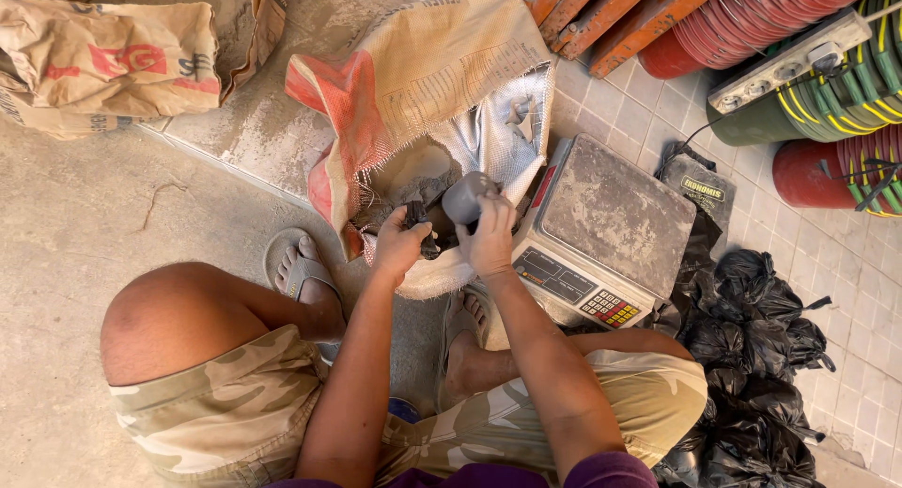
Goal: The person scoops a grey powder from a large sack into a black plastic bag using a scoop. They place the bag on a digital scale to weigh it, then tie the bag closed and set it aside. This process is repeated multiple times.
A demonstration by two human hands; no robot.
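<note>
Head view: left hand (399, 242) gripping crumpled black bag (420, 227), right hand (490, 236) gripping dusty grey scoop (467, 197).

Open sack (423, 84): we see a woven tan bag with red patches and a silvery lining, lying open at centre, printed panel on its side.
Second sack (103, 61): a tan paper bag with red print, top left on the floor.
Scale panel (573, 286): a grey display strip with a coloured keypad, just right of the open sack.
Black bags (761, 356): filled, knotted plastic bags piled at right.
Dark pouch (700, 187): a yellow label, beside the scale.
</note>
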